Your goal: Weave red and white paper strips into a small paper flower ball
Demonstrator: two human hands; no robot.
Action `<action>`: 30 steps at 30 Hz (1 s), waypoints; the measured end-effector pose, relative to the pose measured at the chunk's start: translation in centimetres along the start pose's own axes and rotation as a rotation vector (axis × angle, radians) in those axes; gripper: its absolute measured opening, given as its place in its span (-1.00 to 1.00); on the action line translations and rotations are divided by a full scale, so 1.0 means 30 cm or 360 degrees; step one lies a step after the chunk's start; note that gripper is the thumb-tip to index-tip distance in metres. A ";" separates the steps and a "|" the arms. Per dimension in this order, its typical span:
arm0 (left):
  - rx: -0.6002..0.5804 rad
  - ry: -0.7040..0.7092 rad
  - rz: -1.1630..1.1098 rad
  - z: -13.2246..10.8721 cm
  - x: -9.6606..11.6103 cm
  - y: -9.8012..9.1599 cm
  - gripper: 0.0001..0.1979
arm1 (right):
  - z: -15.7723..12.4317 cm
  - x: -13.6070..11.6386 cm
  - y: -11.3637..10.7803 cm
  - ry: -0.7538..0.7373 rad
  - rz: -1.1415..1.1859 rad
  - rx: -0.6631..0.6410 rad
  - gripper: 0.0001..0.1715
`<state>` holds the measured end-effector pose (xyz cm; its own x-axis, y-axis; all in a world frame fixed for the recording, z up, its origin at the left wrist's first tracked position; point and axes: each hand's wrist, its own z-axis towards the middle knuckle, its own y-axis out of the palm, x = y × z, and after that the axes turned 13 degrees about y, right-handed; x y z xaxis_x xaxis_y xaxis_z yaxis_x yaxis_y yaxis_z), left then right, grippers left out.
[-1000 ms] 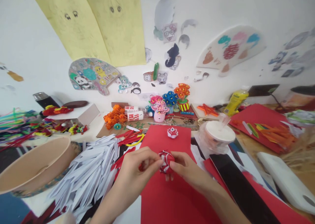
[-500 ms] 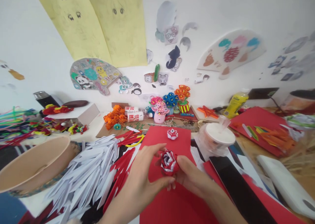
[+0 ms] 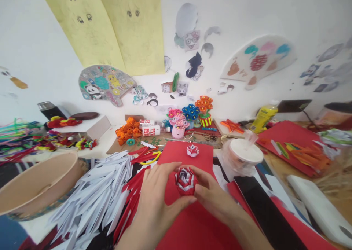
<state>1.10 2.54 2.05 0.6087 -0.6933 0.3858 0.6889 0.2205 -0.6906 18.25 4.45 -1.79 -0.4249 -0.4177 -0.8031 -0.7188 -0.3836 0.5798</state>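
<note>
A red and white folded paper flower [image 3: 186, 180] is cupped between both of my hands above a red paper sheet [image 3: 189, 220]. My left hand [image 3: 156, 198] wraps its fingers round the flower's left side and underside. My right hand [image 3: 211, 197] closes on its right side. A smaller finished red and white paper flower [image 3: 192, 150] lies farther back on the same red sheet.
A pile of white folded paper strips [image 3: 93, 195] and red strips [image 3: 132, 202] lies at the left, beside a tan round bowl [image 3: 35, 186]. A white lidded cup [image 3: 242, 153], a black tablet [image 3: 266, 209], glue bottles [image 3: 150, 130] and small flower pots [image 3: 189, 116] stand behind.
Both hands have turned the flower so its open spiral face looks up, and they have closed more fully round it. My left palm now cups it from below.
</note>
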 end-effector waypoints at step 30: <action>-0.0193 0.0462 0.0037 0.097 0.051 -0.148 -0.89 | -0.007 0.006 -0.006 -0.0030 -0.0128 -0.0162 -0.33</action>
<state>0.13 2.49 7.47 0.4736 -0.8599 0.1903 0.6134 0.1670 -0.7719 18.41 4.28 -2.02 -0.3791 -0.3673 -0.8494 -0.6919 -0.4971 0.5237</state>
